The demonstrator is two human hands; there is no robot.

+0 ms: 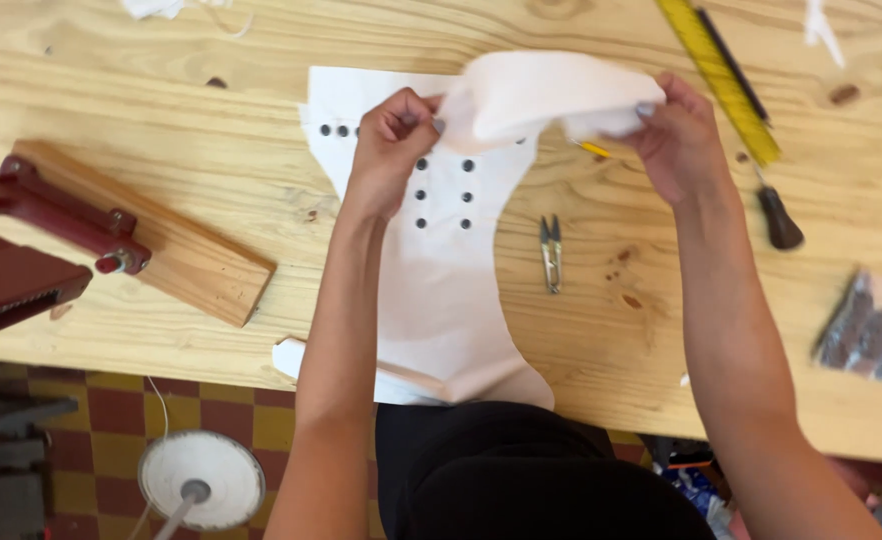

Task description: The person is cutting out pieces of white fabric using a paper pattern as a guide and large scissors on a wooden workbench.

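Observation:
A white fabric piece with rows of dark snap studs lies flat on the wooden table, hanging over the near edge. Its far end is folded up and back toward me as a white flap. My left hand pinches the flap's left edge above the studs. My right hand grips the flap's right edge. Both hands hold the flap lifted off the table.
A red snap press on a wooden base sits at the left. Small thread snips lie right of the fabric. A yellow ruler, an awl, a yellow pencil tip and a bag of snaps are at the right.

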